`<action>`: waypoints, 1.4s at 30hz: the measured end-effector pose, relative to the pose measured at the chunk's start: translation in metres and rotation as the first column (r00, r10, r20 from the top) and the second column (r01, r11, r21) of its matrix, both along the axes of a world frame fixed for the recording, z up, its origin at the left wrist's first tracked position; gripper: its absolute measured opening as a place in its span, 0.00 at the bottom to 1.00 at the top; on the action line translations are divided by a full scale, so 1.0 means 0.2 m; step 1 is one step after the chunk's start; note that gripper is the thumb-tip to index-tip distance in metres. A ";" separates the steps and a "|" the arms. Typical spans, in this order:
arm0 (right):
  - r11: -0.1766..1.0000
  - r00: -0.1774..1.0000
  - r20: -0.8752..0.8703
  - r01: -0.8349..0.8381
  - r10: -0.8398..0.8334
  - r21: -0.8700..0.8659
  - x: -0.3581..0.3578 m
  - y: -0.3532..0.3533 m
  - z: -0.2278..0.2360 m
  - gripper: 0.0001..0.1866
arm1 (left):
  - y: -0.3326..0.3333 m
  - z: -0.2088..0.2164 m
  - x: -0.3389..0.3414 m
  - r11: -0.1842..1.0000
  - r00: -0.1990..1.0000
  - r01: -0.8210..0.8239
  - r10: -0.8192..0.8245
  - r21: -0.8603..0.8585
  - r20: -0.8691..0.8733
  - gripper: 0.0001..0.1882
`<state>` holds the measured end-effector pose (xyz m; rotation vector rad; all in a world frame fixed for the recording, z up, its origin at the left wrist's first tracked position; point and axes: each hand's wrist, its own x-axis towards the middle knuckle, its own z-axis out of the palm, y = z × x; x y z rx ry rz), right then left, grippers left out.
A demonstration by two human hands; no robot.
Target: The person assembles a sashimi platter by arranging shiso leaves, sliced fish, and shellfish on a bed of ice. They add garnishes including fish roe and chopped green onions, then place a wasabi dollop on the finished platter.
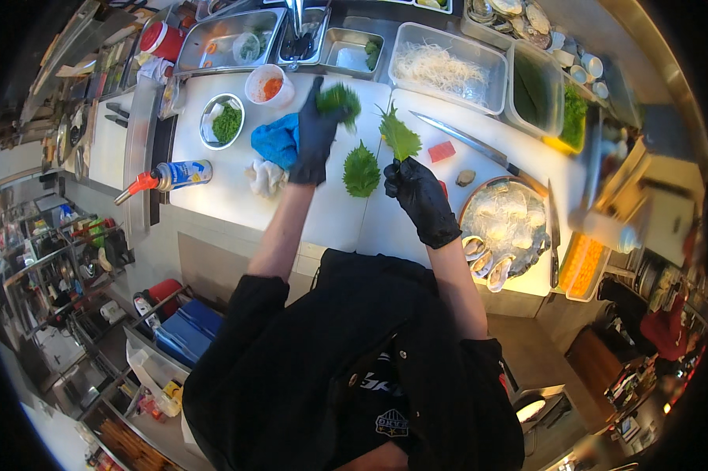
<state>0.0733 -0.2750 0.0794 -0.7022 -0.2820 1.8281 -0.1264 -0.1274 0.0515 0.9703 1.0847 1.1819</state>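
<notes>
My left hand [316, 140], in a black glove, is closed on a bunch of green leaves [340, 102], blurred by motion, above the white cutting board [236, 196]. The black-gloved right hand [423, 200] pinches a jagged green shiso leaf [401, 135] by its stem. Between my hands another shiso leaf [362, 169] lies flat on the board. Right of the held leaf sit a block of red fish [442, 151] and a long knife [468, 140]. A blue cloth [275, 141] and a crumpled white cloth [266, 179] lie beside my left wrist.
At the right is a round platter of ice [497, 212] with opened oysters [501, 272] and a second knife [554, 243]. Along the back stands a tub of shredded white radish [440, 74]. A bowl of chopped greens [226, 124] and a torch [169, 177] are at the left.
</notes>
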 end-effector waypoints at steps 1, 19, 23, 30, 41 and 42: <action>1.000 0.998 -0.053 -0.027 0.028 0.012 0.00 -0.01 -0.01 0.10 | 0.15 -0.01 0.00 0.998 0.995 -0.008 0.014 0.063 -0.095 0.41; 0.692 0.021 0.824 -0.532 -0.566 0.488 0.13 -0.23 0.27 0.09 | -0.51 0.21 -0.07 0.618 0.592 0.748 -0.456 -0.242 0.664 0.43; 0.635 0.021 0.775 -0.559 -0.632 0.533 0.13 -0.28 0.34 0.10 | -0.72 0.38 0.00 0.666 0.694 0.720 -0.690 -0.196 0.205 0.22; 0.630 0.179 0.839 -0.585 -0.514 0.510 0.23 -0.43 0.34 0.03 | -0.99 0.45 0.09 0.814 0.830 0.520 -0.553 -0.260 -0.074 0.11; 0.336 0.215 0.805 -0.827 -0.553 0.451 0.17 -0.49 0.37 0.01 | -1.34 0.34 0.13 0.977 0.911 0.198 -0.214 -0.080 -0.353 0.10; 0.314 0.226 0.800 -0.834 -0.556 0.453 0.14 -0.49 0.37 0.01 | -1.37 0.34 0.11 0.984 0.922 0.165 -0.176 -0.059 -0.345 0.11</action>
